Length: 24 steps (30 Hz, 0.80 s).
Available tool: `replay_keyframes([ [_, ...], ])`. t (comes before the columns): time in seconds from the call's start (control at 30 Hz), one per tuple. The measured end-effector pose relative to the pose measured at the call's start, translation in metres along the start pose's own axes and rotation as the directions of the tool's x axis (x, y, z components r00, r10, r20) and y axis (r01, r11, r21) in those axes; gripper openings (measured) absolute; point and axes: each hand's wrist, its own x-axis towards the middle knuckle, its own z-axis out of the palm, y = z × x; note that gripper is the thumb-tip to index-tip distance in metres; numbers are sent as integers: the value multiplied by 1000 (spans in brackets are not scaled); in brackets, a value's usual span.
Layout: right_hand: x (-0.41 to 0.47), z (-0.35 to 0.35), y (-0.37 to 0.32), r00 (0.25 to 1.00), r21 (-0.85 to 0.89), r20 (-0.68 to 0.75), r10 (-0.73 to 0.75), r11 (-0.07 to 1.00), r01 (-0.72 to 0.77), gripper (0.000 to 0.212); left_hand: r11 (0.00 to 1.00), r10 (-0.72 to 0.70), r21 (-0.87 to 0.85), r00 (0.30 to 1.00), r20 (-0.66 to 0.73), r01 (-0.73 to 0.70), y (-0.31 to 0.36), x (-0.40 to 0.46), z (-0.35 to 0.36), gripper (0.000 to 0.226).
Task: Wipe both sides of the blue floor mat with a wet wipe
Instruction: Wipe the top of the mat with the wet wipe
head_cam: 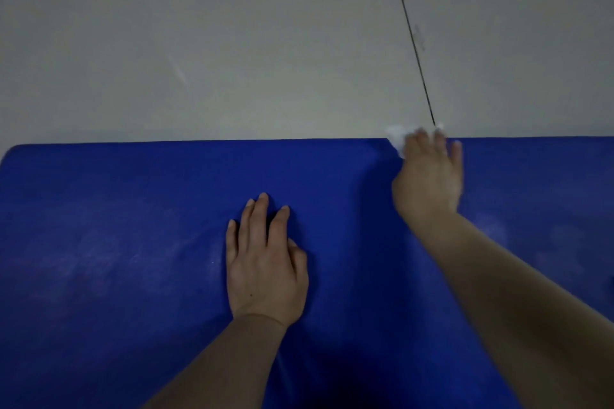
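From the head view, your left hand (265, 262) lies flat, fingers straight, pinning the blue floor mat (133, 242) across the lower frame. Your right hand (428, 176), right of centre, presses the bunched wet wipe (397, 136) under its fingers at the mat's far edge. Careful: overshoot there and the wipe drags onto the grey floor (232, 43), picking up grit.

Nothing here can be read. The blue mat (133, 242) shows a plain surface with only faint pale smudges, with no brand, label or number on it. The grey floor (232, 43) beyond it carries only a dark seam line and scuffs, no writing or signs.
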Motion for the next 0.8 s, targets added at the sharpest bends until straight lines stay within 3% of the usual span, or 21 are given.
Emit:
replay_keyframes([
  [0.07,-6,17,-45,973,129,47,-226,967,219,59,1000,6,-2,1000,2,-6,-1,0,0,51],
  [0.1,-15,26,-69,924,167,67,-377,917,362,62,1000,8,-2,1000,6,-8,-1,0,0,51],
  [0.17,-27,33,-94,845,214,129,-519,847,487,69,1000,6,3,1000,12,-6,-1,0,0,50],
  [0.27,-31,30,-64,879,217,128,-459,878,426,71,1000,10,-2,1000,0,-10,-2,0,0,51],
  [0.37,-31,16,-7,987,257,0,-163,953,158,74,1000,8,-14,1000,-6,-8,-1,0,0,51],
  [0.43,-30,15,8,999,163,37,-19,986,13,74,1000,-3,-17,1000,0,3,-1,1,1,52],
  [0.47,-34,14,2,1000,134,21,-23,991,20,73,1000,-7,-17,1000,3,7,-1,0,1,52],
  [0.53,-50,21,-27,979,89,5,-204,975,203,72,1000,-9,-17,1000,12,9,-1,0,1,53],
  [0.6,-71,36,-47,918,95,16,-397,914,394,70,1000,-2,-17,1000,14,3,-2,0,1,53],
  [0.67,-79,38,-39,875,95,-10,-484,870,483,65,1000,-7,-20,1000,15,7,-2,0,1,54],
  [0.73,-72,24,-2,912,25,-18,-409,912,409,63,1000,-15,-16,1000,18,15,-1,0,1,54],
  [0.8,-60,11,45,978,-45,-3,-207,977,207,65,1000,-16,5,1000,24,16,0,-1,1,54],
])
